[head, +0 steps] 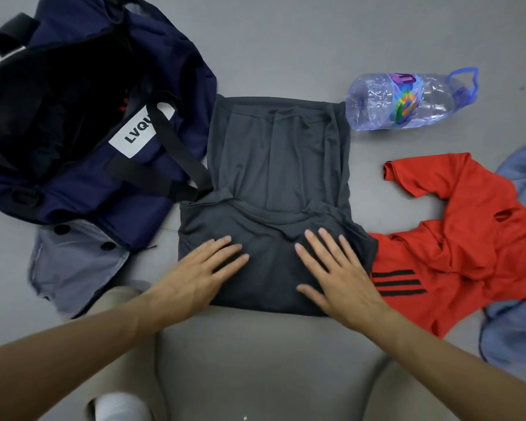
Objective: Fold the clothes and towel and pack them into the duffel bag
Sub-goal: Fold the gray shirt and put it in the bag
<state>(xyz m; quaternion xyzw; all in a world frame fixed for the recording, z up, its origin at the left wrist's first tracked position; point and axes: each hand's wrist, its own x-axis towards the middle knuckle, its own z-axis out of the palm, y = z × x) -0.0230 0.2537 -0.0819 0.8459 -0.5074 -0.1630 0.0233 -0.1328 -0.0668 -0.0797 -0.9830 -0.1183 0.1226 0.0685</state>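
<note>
Here the duffel bag point(82, 189) gapes open, contents lost in shadow

One duffel bag point(82, 177) is lying out; three garments are lying near it, one dark grey T-shirt point(274, 165), one red shirt point(456, 238), one blue garment point(516, 335); one pale grey cloth point(76, 265) and one plastic bottle point(407, 98) are showing; two hands are showing, the left hand point(195, 275) and the right hand point(340, 275).

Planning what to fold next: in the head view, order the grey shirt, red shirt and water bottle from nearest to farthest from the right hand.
1. Grey shirt: directly under the right hand, touching.
2. Red shirt: just to its right.
3. Water bottle: far side, up right.
</note>
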